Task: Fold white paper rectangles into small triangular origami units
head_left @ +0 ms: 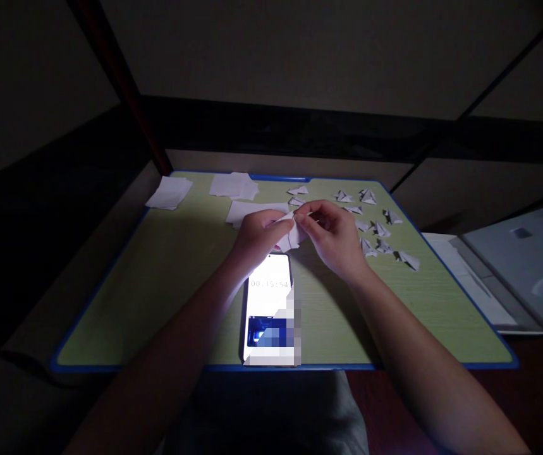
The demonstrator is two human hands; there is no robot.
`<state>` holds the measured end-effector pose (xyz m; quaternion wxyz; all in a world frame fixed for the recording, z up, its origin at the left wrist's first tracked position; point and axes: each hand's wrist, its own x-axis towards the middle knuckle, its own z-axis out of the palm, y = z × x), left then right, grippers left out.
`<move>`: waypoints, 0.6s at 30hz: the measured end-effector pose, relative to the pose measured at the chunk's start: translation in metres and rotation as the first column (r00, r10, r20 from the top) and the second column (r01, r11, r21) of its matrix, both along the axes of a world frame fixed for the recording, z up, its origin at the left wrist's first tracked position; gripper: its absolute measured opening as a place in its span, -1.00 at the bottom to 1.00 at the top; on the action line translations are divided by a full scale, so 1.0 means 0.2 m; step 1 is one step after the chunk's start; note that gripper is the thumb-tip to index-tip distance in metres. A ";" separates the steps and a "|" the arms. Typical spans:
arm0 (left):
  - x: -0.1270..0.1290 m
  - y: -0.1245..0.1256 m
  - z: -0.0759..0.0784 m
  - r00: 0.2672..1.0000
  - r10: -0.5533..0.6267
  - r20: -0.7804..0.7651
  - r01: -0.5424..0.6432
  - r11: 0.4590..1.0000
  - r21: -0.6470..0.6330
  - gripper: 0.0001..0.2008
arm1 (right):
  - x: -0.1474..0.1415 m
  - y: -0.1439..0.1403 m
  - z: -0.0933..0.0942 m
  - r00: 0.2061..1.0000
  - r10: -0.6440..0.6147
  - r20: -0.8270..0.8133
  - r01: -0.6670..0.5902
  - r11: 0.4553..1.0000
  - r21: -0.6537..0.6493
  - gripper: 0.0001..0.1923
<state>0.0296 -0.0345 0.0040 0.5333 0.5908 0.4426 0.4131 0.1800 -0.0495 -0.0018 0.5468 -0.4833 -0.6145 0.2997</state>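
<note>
Both hands meet over the middle of a green board [167,284] with a blue rim, and between them sits a small white paper piece [291,235]. The left hand [258,237] pinches the paper's left side, thumb on top and the other fingers curled beneath it. The right hand [335,237] grips its upper right edge between thumb and forefinger, the fingertips [310,218] of the two hands almost touching at the top of the paper. The paper's lower part hangs just below the fingers, partly hidden by them, so its exact fold cannot be told.

Directly beneath the fingers and toward the person lies a lit phone [270,303] showing a timer. Beyond the left hand's fingers lie flat paper sheets [236,185], with another stack [169,193] further left. To the right of the right hand's knuckles, a scatter of folded paper triangles [380,230] lies on the board, well apart from the held piece.
</note>
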 end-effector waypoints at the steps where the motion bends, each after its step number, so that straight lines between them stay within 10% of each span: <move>1: 0.00 0.00 0.00 1.000 -0.019 -0.004 0.019 1.000 -0.005 -0.85 | 0.00 0.00 0.00 1.000 0.004 -0.003 -0.004 1.000 -0.005 -0.87; 18: 0.01 0.02 -0.04 0.988 0.092 -0.127 -0.069 0.982 0.176 -0.88 | 0.02 0.03 -0.02 0.995 0.097 -0.034 -0.098 0.995 -0.036 -0.79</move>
